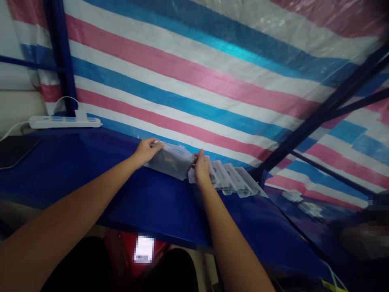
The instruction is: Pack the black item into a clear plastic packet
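head view, left to right: a white power strip (65, 121) lies at the blue table (91, 170) back edge. the left hand (146, 151) pinches the left end of a grey pouch (172, 160), the right hand (202, 168) its right end, both closed on it. more pouches (234, 181) lie in a row beside. it looks light, thin, floppy and slick; the edges seem best to grip.

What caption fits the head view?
Both hands, left hand and right hand, hold a grey pouch on a blue table.
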The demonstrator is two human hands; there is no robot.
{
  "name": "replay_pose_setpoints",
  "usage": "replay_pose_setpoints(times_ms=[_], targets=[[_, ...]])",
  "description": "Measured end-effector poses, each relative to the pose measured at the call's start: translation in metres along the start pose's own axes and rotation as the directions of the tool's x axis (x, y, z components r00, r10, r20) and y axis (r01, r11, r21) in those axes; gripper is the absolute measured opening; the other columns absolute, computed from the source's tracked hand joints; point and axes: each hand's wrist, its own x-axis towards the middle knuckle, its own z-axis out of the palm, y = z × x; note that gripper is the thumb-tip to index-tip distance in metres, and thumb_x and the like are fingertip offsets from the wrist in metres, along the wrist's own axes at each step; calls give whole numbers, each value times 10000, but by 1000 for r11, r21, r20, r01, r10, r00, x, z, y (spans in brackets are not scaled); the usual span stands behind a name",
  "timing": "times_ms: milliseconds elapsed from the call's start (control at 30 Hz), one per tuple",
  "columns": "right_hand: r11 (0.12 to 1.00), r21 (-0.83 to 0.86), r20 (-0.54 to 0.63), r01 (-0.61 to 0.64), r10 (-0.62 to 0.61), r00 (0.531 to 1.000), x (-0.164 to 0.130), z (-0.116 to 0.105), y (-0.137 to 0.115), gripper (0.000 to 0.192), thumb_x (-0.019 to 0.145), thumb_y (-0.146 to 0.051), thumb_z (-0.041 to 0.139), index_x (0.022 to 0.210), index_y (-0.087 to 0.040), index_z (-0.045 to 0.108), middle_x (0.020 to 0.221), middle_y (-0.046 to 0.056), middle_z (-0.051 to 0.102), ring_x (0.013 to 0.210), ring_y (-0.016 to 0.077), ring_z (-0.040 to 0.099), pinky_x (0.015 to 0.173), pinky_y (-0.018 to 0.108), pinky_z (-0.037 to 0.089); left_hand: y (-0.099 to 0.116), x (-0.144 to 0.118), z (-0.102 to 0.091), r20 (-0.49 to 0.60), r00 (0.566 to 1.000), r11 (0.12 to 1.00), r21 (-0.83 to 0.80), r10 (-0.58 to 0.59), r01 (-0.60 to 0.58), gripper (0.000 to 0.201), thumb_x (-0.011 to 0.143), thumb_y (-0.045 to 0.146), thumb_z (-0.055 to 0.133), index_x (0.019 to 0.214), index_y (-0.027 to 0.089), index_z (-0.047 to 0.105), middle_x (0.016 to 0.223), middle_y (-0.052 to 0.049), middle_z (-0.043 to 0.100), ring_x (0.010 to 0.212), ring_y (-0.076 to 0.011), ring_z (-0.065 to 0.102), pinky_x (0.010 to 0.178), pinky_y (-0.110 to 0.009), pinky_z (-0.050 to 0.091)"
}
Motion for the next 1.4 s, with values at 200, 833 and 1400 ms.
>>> replay_pose_setpoints(times_ms=[200,833,1400], targets=[[991,-91,91,102,-94,991,-4,6,1,408,786,-601,586,696,-203,585,580,-48,489,555,136,432,562,262,350,-9,3,1,-82,997,997,-71,-16,10,297,780,458,696,843,168,682,730,-16,670,664,-154,591,598,-248,430],[760,-378,53,529,-552,832,-32,3,-37,284,925,-432,519,983,-181,638,949,91,692,918,242,617,878,378,450,-18,9,8,-132,990,967,-241,49,-80,217,804,394,595,716,196,597,670,36,522,670,-132,469,665,-253,368],[700,-451,350,554,-432,831,-12,79,-72,209,979,-282,458,953,-189,644,948,89,691,876,209,604,789,313,407,-20,9,10,93,985,948,-300,143,-109,312,819,486,613,744,185,585,708,22,537,685,-132,462,648,-254,366]])
